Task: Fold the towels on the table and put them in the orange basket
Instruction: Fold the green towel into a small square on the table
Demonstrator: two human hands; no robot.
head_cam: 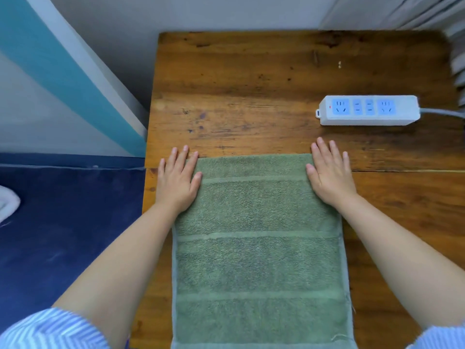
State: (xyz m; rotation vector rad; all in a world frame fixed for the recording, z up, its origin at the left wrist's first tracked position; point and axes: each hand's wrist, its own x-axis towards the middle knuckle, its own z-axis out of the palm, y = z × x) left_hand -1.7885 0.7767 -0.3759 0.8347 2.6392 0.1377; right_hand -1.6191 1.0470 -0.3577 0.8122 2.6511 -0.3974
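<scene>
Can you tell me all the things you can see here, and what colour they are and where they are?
towel: one, green, lying flat on the near part of the table, its near end running out of the picture
table: one, brown wood, filling the middle and right
power strip: one, white with blue sockets, on the table to the right, beyond the towel, its grey cable leading off right
white cloth: one, at the left edge on the dark blue surface; only partly seen
left hand: one, flat on the towel's far left corner
right hand: one, flat on the towel's far right corner
sleeves: two, blue and white stripes, bottom corners
</scene>
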